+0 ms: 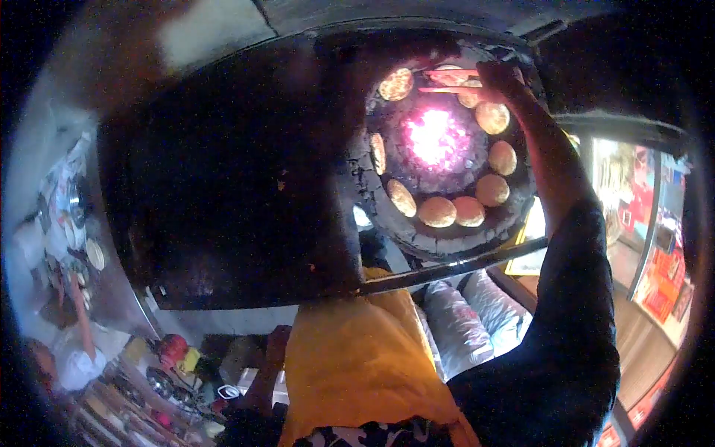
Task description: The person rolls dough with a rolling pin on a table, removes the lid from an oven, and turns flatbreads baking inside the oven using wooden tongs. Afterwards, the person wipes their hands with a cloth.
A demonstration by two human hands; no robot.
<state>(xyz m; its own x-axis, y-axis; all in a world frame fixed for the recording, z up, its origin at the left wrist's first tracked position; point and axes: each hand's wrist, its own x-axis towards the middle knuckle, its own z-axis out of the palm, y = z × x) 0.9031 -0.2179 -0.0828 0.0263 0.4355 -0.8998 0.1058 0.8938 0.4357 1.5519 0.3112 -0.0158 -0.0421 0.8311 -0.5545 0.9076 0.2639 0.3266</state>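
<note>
My right hand [500,80] is closed round a pair of tongs [439,90] that reach in over the far side of a round clay oven [447,242]. The tongs' two arms are spread apart, close to flat round breads [469,97]; whether they touch one I cannot tell. More round breads, such as a browned one [396,84] and a pale one [438,212], stand in a ring around glowing coals [438,139]. Down beside the yellow apron [357,350] hangs my left hand [277,343], in shadow, its fingers hard to make out.
A wide dark counter [231,186] extends left of the oven. A dark rail [454,267] crosses its near side. Stuffed sacks [458,320] lie below. Another person's arm [80,309] reaches over a work surface at far left. Red boxes [663,294] stand at right.
</note>
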